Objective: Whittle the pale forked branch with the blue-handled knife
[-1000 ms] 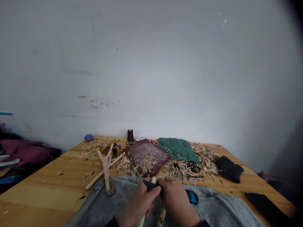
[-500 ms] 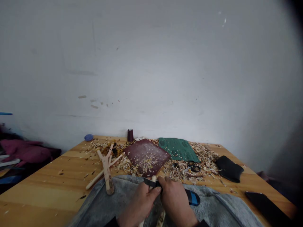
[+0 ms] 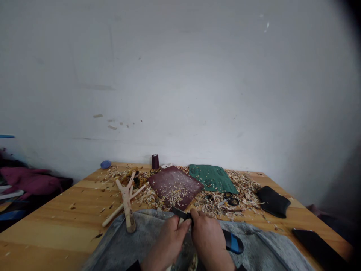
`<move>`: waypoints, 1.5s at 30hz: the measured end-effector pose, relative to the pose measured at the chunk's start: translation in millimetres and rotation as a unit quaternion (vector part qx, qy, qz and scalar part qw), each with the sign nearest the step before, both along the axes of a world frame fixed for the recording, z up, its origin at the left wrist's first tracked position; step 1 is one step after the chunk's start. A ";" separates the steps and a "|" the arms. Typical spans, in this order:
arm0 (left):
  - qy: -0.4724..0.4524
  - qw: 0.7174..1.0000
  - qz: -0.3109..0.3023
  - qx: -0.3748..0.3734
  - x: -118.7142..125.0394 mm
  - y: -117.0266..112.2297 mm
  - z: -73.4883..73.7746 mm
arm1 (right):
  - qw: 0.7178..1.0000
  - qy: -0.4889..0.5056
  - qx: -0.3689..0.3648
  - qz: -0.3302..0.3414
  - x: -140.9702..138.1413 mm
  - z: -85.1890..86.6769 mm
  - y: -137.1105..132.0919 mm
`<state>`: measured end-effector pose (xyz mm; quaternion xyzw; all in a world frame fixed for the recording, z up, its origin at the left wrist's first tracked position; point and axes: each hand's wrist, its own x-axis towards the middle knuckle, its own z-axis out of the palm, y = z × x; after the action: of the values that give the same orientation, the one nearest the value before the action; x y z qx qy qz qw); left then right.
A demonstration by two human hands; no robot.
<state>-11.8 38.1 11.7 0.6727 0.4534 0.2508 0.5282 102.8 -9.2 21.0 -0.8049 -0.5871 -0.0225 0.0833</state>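
My right hand (image 3: 207, 235) is wrapped round the black and blue handle of a knife (image 3: 233, 242). The blade points left and lies across a pale peeled stick. My left hand (image 3: 169, 237) grips that wooden stick (image 3: 180, 222), with its thumb near the back of the blade. Most of the stick is covered by my fingers; a bark-patched piece of wood (image 3: 193, 262) shows below, between my hands. Under both hands a grey cloth (image 3: 121, 250) drapes over the table edge. Left of my hands, a peeled forked branch (image 3: 127, 207) rests partly on the cloth.
Wood shavings (image 3: 245, 188) cover much of the table (image 3: 56, 222). A maroon sheet (image 3: 175, 188), a green sheet (image 3: 211, 178), scissors (image 3: 231, 201), and a thread spool (image 3: 155, 162) lie toward the wall. At right are a black curved piece (image 3: 273, 201) and a phone (image 3: 318, 246).
The knife has tilted: its blade tip has risen and its handle end has swung slightly down and right. Both hands keep their grips in nearly the same place.
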 end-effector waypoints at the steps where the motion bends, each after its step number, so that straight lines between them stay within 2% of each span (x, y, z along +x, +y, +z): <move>1: 0.016 1.000 0.000 0.000 1.5 0.1 -1.4 | 1.000 0.006 0.002 0.002 1.2 -1.1 0.5; 3: 0.035 0.999 -0.008 -0.002 2.8 0.1 -3.3 | 1.000 0.021 0.008 0.014 4.4 -4.0 0.9; 9: -0.040 0.997 -0.056 -0.037 -2.3 1.1 -4.8 | 0.995 0.047 0.033 0.087 12.7 -7.6 -0.3; 15: -0.078 0.993 -0.071 -0.046 -3.5 2.1 -1.3 | 0.992 0.056 0.020 0.112 13.2 -4.7 -1.4; 21: -0.076 0.994 -0.072 -0.040 -3.0 0.8 0.3 | 0.994 0.048 0.029 0.089 12.8 -6.7 -0.5; 32: -0.053 0.996 -0.067 -0.032 -4.7 -1.1 -5.3 | 0.998 0.028 0.012 0.057 5.6 1.1 -3.1; 40: 0.017 1.000 -0.004 -0.009 -1.7 -3.6 -1.5 | 0.999 0.011 0.007 0.034 3.3 0.7 -2.2; 45: 0.037 0.999 0.000 -0.021 -1.0 -4.9 -1.6 | 1.000 0.004 0.008 0.030 3.3 1.3 -3.1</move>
<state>-12.8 33.2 10.1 0.6707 0.4772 0.2165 0.5250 106.2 -12.2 22.3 -0.7863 -0.6105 -0.0220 0.0929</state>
